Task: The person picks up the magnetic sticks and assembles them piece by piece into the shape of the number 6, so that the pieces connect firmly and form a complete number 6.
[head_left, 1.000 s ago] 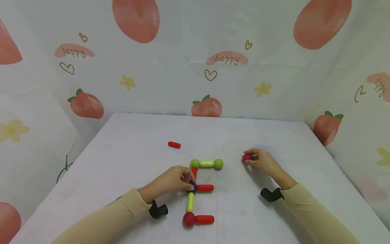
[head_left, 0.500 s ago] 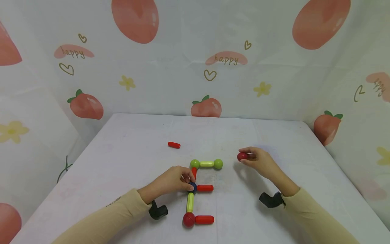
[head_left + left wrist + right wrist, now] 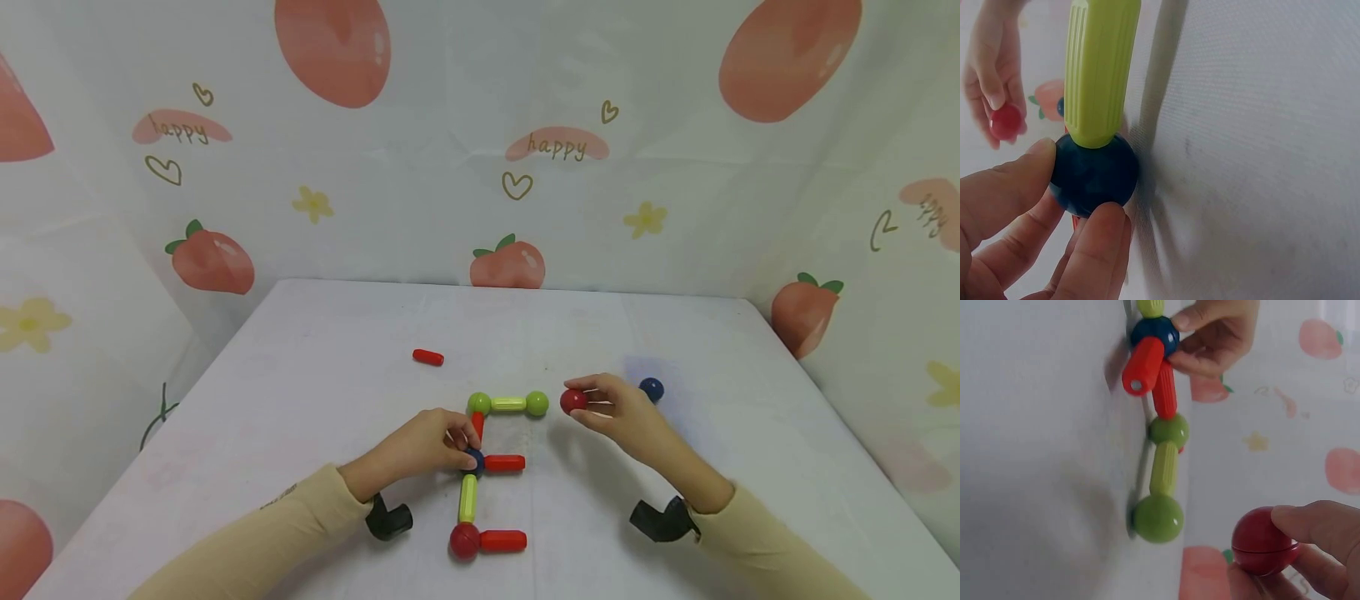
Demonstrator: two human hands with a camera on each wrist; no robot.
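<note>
My left hand (image 3: 431, 442) pinches a blue ball (image 3: 1094, 178) in the middle of a joined figure of balls and rods on the table. From that ball a red rod (image 3: 505, 462) points right, a yellow-green rod (image 3: 468, 498) runs toward me to a red ball (image 3: 465, 541), and another red rod (image 3: 1164, 390) leads away to a green ball (image 3: 480, 403). A yellow-green rod (image 3: 508, 404) joins it to a second green ball (image 3: 1158, 519). My right hand (image 3: 622, 417) holds a loose red ball (image 3: 1264, 540) between thumb and fingers, just right of that second green ball.
A loose red rod (image 3: 428, 357) lies farther back on the white table (image 3: 337, 333). Behind my right hand sits a loose blue ball (image 3: 652, 389). Another red rod (image 3: 503, 542) extends right from the near red ball. A patterned cloth (image 3: 420, 167) hangs behind the table.
My right hand has moved left with the red ball, toward the far green ball. The loose blue ball behind it has come into sight. My left hand stays on its blue ball.
</note>
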